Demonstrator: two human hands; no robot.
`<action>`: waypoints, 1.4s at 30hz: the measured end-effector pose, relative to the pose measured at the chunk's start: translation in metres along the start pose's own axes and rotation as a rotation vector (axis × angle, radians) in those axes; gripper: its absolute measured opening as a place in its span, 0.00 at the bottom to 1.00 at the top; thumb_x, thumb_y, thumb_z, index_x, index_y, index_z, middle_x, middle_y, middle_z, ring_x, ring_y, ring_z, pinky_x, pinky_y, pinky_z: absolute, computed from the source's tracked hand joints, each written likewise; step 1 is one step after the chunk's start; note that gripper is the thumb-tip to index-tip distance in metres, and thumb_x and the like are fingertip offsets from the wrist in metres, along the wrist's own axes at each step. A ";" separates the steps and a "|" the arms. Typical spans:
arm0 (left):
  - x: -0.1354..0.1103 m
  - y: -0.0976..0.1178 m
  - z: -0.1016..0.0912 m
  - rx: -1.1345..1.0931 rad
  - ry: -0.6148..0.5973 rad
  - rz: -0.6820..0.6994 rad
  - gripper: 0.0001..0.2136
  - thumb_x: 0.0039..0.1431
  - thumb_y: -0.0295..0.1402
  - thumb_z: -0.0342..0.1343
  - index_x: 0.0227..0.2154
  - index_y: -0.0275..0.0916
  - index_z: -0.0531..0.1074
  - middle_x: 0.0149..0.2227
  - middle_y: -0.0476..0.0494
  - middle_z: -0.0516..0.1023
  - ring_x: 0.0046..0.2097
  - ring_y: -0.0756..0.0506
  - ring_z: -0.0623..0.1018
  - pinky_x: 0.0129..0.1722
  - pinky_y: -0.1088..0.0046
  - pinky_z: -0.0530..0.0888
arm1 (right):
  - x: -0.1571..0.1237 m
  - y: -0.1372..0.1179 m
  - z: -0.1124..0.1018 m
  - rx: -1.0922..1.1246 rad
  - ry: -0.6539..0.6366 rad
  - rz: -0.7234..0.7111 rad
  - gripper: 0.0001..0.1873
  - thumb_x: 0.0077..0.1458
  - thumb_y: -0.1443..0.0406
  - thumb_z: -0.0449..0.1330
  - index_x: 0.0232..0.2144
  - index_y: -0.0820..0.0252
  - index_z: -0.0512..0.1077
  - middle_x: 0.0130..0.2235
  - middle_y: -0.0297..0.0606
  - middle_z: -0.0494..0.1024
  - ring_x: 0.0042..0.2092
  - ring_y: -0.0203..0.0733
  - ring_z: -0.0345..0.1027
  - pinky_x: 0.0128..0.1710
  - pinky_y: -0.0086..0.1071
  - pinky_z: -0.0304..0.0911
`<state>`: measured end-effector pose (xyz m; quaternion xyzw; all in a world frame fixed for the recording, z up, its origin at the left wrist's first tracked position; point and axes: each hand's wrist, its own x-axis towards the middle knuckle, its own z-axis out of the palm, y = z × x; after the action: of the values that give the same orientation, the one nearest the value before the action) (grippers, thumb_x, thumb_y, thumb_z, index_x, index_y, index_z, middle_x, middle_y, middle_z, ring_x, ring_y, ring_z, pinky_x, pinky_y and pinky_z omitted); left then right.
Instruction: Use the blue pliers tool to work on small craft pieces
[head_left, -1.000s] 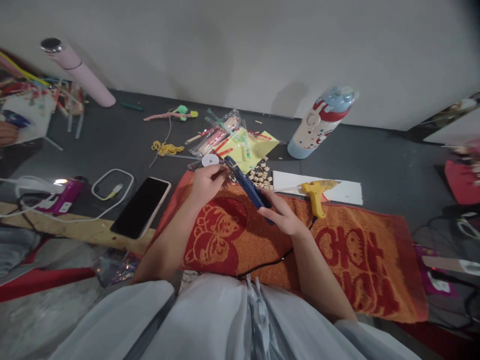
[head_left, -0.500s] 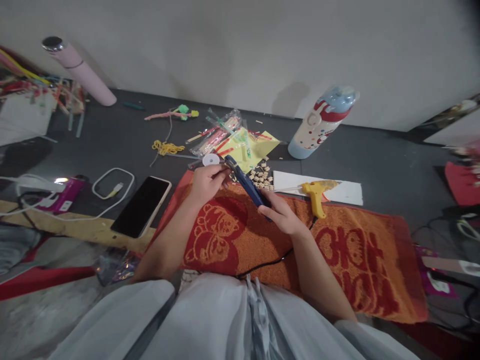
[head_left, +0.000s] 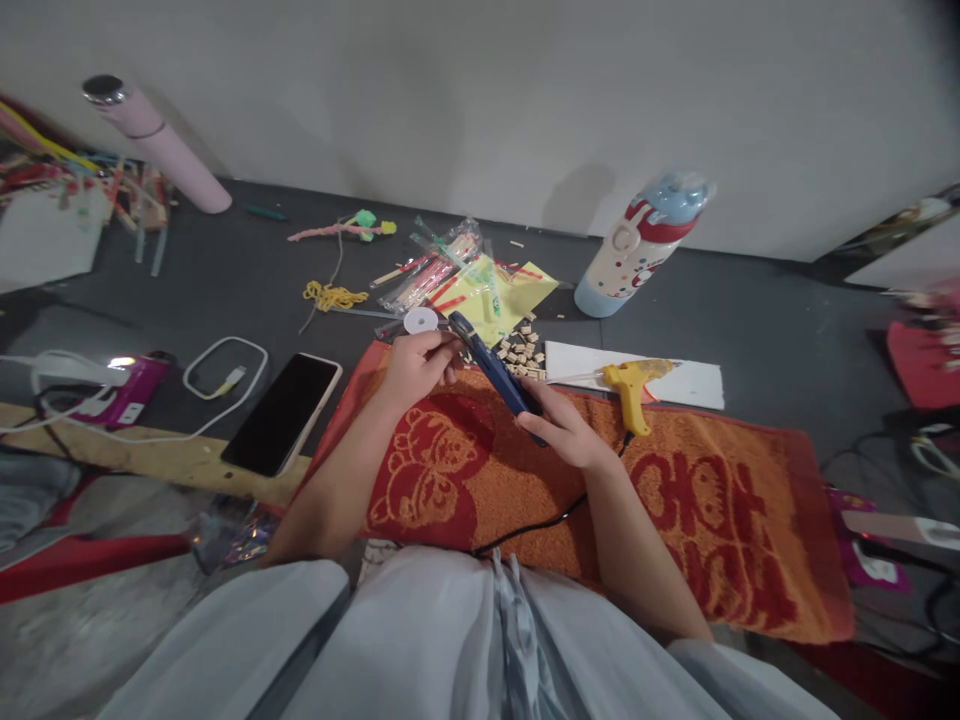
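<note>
My right hand [head_left: 566,425] is closed round the lower end of a long dark blue hand tool [head_left: 495,370], which looks like a cutter. The tool slants up and to the left over the towel's far edge, with a metallic part at its far end. Close to that end, my left hand [head_left: 421,366] has its fingers pinched together; what they hold, if anything, is too small to make out. Several short pieces of wooden stick [head_left: 523,350] lie just beyond the tool. An orange and red towel [head_left: 555,510] is spread beneath both hands.
A yellow glue gun [head_left: 632,393] rests on a white board [head_left: 690,383], its cord crossing the towel. Behind are a cartoon bottle [head_left: 637,245], bagged sticks [head_left: 439,270] and yellow paper [head_left: 525,290]. A phone [head_left: 283,415], white cable [head_left: 262,365] and pink flask [head_left: 165,150] are left.
Both hands and the blue tool keep almost the same place. The left fingers have shifted very slightly by the tool's far end.
</note>
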<state>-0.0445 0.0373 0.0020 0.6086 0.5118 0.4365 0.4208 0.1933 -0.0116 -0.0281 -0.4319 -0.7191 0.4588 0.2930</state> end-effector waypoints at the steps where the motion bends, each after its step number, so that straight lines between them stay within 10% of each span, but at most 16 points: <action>1: 0.000 0.000 0.000 0.000 0.004 0.002 0.12 0.56 0.40 0.55 0.27 0.35 0.73 0.19 0.49 0.74 0.17 0.52 0.73 0.15 0.80 0.68 | 0.000 0.000 0.000 -0.001 0.000 -0.001 0.33 0.57 0.47 0.54 0.60 0.56 0.62 0.60 0.46 0.67 0.60 0.54 0.60 0.61 0.49 0.53; 42: 0.000 0.000 -0.005 0.143 -0.066 0.056 0.15 0.59 0.37 0.50 0.20 0.36 0.69 0.17 0.50 0.72 0.15 0.55 0.66 0.17 0.80 0.62 | 0.003 0.002 0.001 0.007 -0.023 -0.020 0.34 0.57 0.45 0.52 0.60 0.56 0.61 0.59 0.45 0.68 0.59 0.54 0.62 0.60 0.49 0.55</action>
<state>-0.0496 0.0379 0.0031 0.6652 0.5105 0.3899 0.3806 0.1923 -0.0087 -0.0303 -0.4183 -0.7251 0.4635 0.2907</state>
